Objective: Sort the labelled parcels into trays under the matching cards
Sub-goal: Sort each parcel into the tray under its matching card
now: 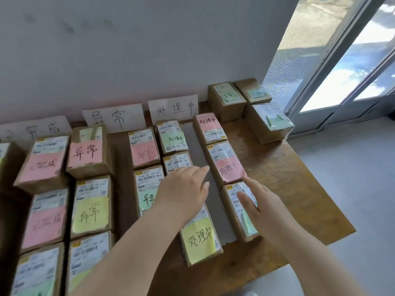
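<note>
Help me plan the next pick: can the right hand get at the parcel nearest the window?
Probably yes. The right hand rests on a near parcel, and only bare table lies between it and the window-side parcel, whose top is uncovered. It would need a forward reach.

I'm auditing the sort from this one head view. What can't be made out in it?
Head view only:
Green note on the brown cardboard parcel under the right hand: writing mostly covered by that hand.
Brown parcel beneath the left hand: note hidden.
Leftmost white card: writing faint, blurred.
Far-right plastic-wrapped parcel: green note too blurred to read.
</note>
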Tool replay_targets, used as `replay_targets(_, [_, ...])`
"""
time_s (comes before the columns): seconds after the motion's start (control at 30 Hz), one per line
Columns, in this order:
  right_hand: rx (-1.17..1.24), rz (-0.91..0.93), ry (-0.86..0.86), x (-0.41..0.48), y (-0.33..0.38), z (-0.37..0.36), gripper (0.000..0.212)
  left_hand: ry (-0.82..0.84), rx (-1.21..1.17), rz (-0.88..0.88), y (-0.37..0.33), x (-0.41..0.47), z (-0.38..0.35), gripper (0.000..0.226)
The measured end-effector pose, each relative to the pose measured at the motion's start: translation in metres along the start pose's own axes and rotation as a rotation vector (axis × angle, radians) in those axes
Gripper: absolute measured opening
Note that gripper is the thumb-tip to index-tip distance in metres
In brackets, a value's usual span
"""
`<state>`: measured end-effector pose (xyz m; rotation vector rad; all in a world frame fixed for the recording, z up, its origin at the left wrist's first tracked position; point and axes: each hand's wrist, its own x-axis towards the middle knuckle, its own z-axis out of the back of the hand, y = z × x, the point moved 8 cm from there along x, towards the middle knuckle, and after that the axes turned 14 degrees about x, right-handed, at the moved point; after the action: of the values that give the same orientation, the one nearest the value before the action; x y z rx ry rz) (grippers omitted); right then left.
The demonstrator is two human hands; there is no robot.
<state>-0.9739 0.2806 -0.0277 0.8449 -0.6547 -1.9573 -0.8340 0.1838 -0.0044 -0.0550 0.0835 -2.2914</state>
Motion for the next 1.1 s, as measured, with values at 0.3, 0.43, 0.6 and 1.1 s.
replay_targets(0.3, [0.013,0.206,0.139,0.070,-0.007,0.047,0.052,0.020,0.038,0.144,-0.045,0.048,-0.005,0.048])
replay_targets(0.43, [-0.007,0.259,0.207,0.103,-0.026,0.079,0.057,0.027,0.061,0.245,-0.076,0.077,-0.009,0.048])
replay_targets(0.6, [-0.038,0.294,0.278,0.149,-0.054,0.121,0.057,0.053,0.052,0.351,-0.112,0.108,-0.017,0.047])
replay_targets(1.1, [-0.482,0.343,0.152,0.341,-0.097,0.173,0.056,0.085,0.112,0.525,-0.152,0.160,-0.020,0.048])
